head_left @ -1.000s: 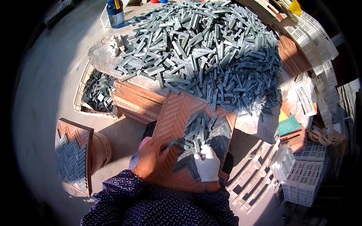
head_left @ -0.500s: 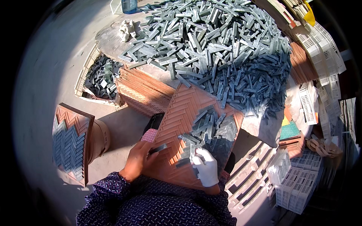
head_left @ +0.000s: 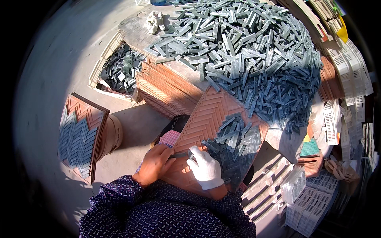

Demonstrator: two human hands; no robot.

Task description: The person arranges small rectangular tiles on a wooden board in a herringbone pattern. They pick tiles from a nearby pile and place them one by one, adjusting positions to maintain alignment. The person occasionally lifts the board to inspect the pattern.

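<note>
A terracotta-coloured tray (head_left: 206, 111) moulded with herringbone slots lies slanted across my lap. Over its right part, dark grey-green stone strips (head_left: 248, 150) fill slots, and more are heaped loose on top. My left hand (head_left: 154, 164), bare, is closed at the tray's left edge, with a grey stone strip (head_left: 181, 154) between its fingertips. Right beside it, my right hand (head_left: 205, 168), in a white glove, pinches a small dark strip (head_left: 191, 155) between thumb and fingers. The gloved fingers partly cover this piece.
A large pile of stone strips (head_left: 242, 51) covers the table ahead, beside a crumpled white glove (head_left: 154, 22). At left are a crate (head_left: 94, 77) of dark pieces, stacked trays (head_left: 168, 90) and a partly filled tray (head_left: 79, 139). White crates (head_left: 307, 208) and a slatted pallet (head_left: 264, 184) stand at right.
My right hand has moved left, from the filled area of the tray to beside my left hand, carrying a strip. The view has shifted, so the surroundings appear farther right.
</note>
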